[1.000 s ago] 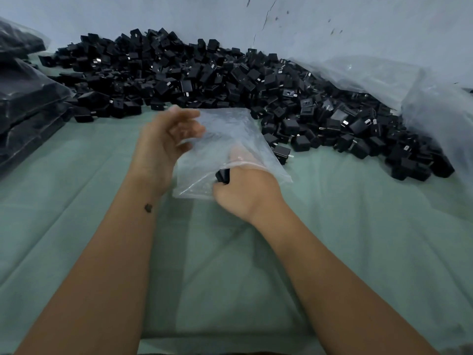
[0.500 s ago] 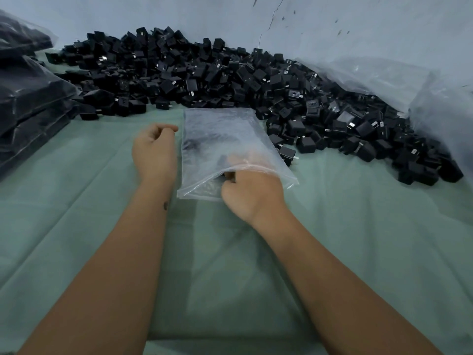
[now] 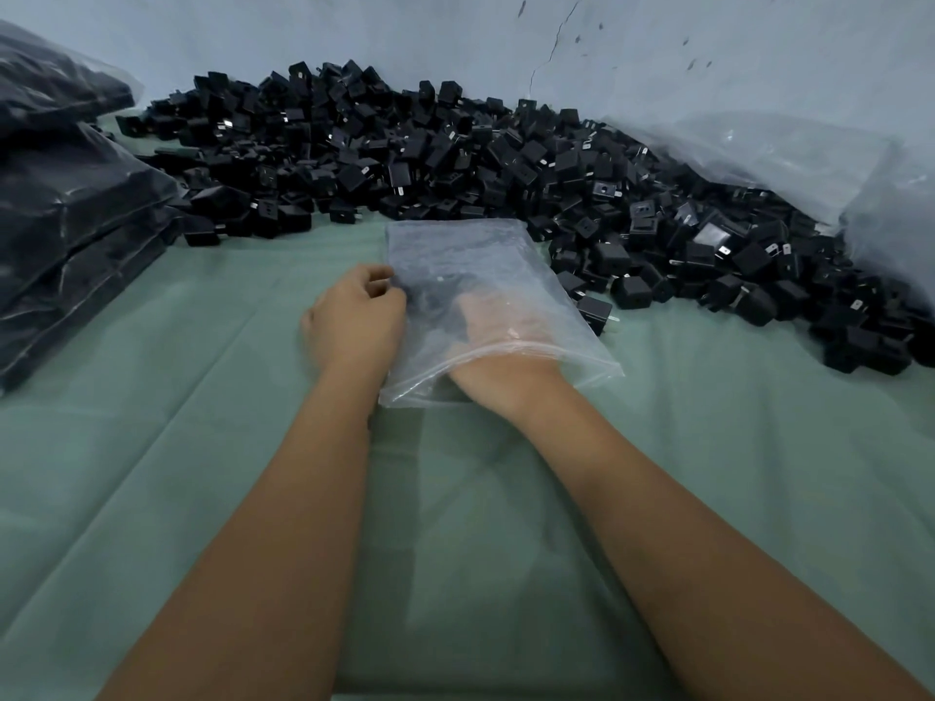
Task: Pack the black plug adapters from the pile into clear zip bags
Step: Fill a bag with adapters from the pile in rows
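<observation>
A large pile of black plug adapters (image 3: 455,159) stretches across the back of the green cloth. In front of it a clear zip bag (image 3: 470,255) lies flat with its mouth toward me. My right hand (image 3: 498,382) is pushed through the mouth, its fingers blurred by the plastic. A dark shape, black adapters (image 3: 435,306), shows inside the bag just left of those fingers. My left hand (image 3: 354,321) rests at the bag's left edge, fingers curled onto the plastic. One loose adapter (image 3: 594,311) lies just right of the bag.
Stacked filled bags of black adapters (image 3: 60,220) stand at the left edge. Large crumpled clear plastic bags (image 3: 784,159) lie at the back right against the pale wall. The green cloth (image 3: 202,447) covers the whole work surface in front of me.
The bag was lowered from my raised left hand to lie flat on the cloth. My right hand, which held a black adapter at the mouth, has gone deeper into the bag.
</observation>
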The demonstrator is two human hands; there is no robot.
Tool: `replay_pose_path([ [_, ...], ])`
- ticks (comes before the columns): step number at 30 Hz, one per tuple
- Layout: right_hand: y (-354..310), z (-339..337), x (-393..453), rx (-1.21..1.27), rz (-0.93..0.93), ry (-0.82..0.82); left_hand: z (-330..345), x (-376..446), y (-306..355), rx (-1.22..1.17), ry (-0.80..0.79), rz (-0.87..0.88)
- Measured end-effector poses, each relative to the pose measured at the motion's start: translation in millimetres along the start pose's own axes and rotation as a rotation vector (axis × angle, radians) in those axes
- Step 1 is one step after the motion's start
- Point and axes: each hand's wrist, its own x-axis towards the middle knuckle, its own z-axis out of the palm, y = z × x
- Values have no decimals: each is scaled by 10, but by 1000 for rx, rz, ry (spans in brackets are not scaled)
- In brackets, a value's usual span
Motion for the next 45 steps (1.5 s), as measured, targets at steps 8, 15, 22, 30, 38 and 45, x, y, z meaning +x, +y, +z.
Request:
replay_pose_path([
  [8,-69,124,283,-67,-123,133,7,-7,8,-40,7,33],
  [15,-27,44,-102,-346,-262,192,47,27,2,161,-182,272],
  [22,84,-278,-400,-129,-705,813,65,32,-39,394,-186,373],
  [30,727,-629,-222,375,160,976,90,8,-66,527,-313,486],
  [38,971,-486,-147,216,217,463,22,-169,69,142,-350,651],
  [45,815,-553,-158,353,177,809,-19,-287,122,125,-892,428],
])
